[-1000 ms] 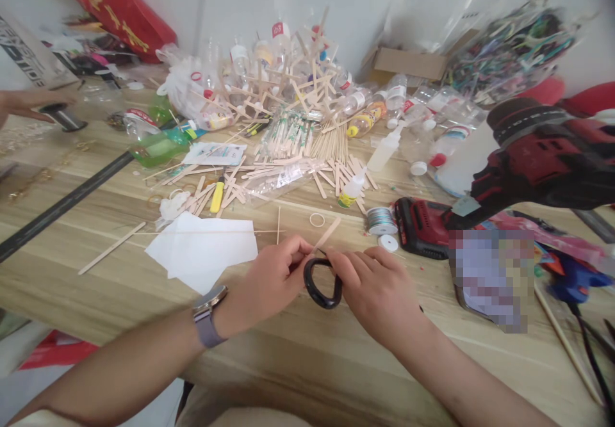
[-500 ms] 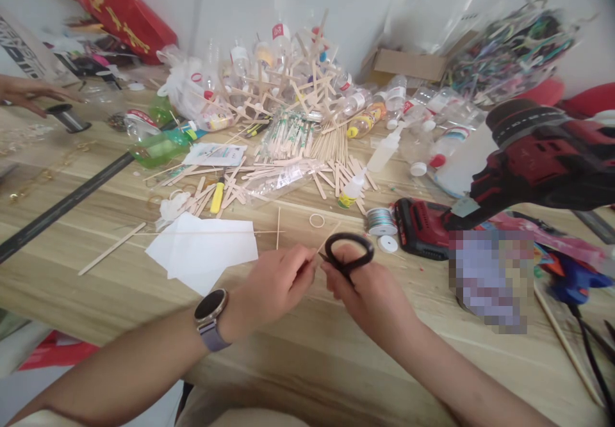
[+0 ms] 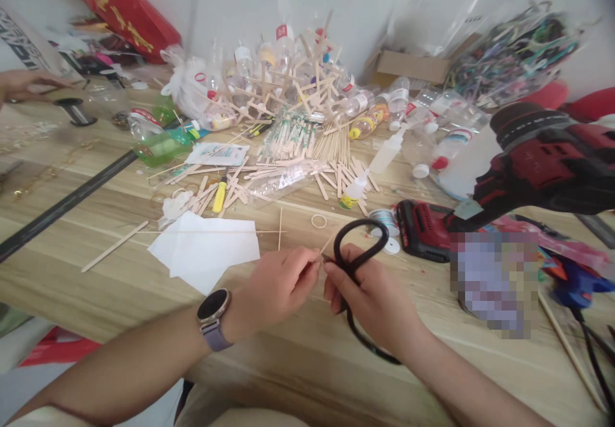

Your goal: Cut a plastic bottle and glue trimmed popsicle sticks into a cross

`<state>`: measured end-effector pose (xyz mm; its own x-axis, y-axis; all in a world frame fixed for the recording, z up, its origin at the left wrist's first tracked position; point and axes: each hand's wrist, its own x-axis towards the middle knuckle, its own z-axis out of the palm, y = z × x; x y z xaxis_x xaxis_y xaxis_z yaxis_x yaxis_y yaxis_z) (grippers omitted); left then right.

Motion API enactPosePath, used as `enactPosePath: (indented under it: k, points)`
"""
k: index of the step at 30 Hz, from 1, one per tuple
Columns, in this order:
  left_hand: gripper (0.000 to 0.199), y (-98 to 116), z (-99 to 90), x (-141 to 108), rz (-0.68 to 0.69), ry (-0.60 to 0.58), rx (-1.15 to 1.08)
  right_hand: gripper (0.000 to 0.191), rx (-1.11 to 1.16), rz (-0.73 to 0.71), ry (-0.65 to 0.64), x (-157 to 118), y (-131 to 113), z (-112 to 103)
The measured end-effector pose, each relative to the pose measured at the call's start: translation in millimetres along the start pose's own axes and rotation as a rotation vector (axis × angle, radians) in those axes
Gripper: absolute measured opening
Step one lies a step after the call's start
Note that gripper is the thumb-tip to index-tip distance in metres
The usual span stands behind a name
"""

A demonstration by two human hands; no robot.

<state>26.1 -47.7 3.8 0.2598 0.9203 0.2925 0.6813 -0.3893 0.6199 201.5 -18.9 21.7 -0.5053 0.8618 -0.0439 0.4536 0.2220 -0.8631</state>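
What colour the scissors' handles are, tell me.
The handles are black, showing best in the head view.

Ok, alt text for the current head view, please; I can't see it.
The right hand has black-handled scissors in its grip, close to a thin wooden stick held by the left hand over a wooden table. White paper lies left; craft sticks and plastic bottles crowd the back, and a red and black power tool sits right.

My right hand holds scissors, 2 black loop handles spread wide, blades near the slim wooden stick my left hand pinches.
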Motion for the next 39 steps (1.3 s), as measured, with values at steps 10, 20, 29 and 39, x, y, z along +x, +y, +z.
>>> enactPosePath:
  k: [10, 20, 29, 39]
  points:
    - [0.013, 6, -8.0, 6, -0.272, -0.124, -0.487, 0.027, -1.146, -0.768, 0.296, 0, 11, -8]
    - [0.018, 9, -7.9, 4, -0.258, -0.118, -0.355, 0.026, -1.09, -0.723, 0.338, 1, 12, -11]
    - [0.024, 1, 2.8, -2, 0.011, -0.02, -0.007, 0.024, -0.164, -0.145, 0.114, 4, 4, -7]
    - [0.032, -5, 10.0, -7, 0.153, 0.041, 0.103, 0.036, 0.367, 0.177, -0.05, 7, -7, -10]
